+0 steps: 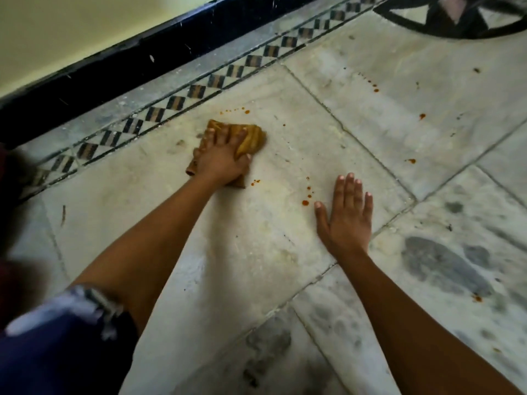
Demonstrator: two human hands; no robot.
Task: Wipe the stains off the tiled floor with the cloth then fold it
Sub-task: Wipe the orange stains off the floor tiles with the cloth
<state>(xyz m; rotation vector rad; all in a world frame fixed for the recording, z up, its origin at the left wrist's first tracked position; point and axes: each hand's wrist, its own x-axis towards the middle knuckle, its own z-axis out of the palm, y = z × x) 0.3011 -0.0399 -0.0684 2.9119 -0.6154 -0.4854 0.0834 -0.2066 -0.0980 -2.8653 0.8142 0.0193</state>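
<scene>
— Where is the cloth (248, 139), and how is it held?

— It is pressed flat onto the pale tiled floor (256, 252), near the checkered border strip (176, 102). It is pinned under the left hand (221, 162), whose fingers are spread over the top while the thumb is hooked round the near edge, so the fabric is clamped against the tile.

— How does it look?

— Mustard-brown, bunched and creased rather than folded; one corner is seen poking out beside the wrist.

— And the other hand?

— The right hand (346, 216) is laid palm-down on the floor, fingers nearly together, nothing held; it is judged to be a brace.

— How much is judged done?

— Little, it seems. Orange-red stains are seen on several sides: a dotted row (236, 110) just beyond the cloth, a smear (254, 182) just beside it, a trail of drops (308, 195) by the right thumb, and more spots (370, 84) well apart on the far tile. All that wiping is left, and the folding is not yet begun.
</scene>
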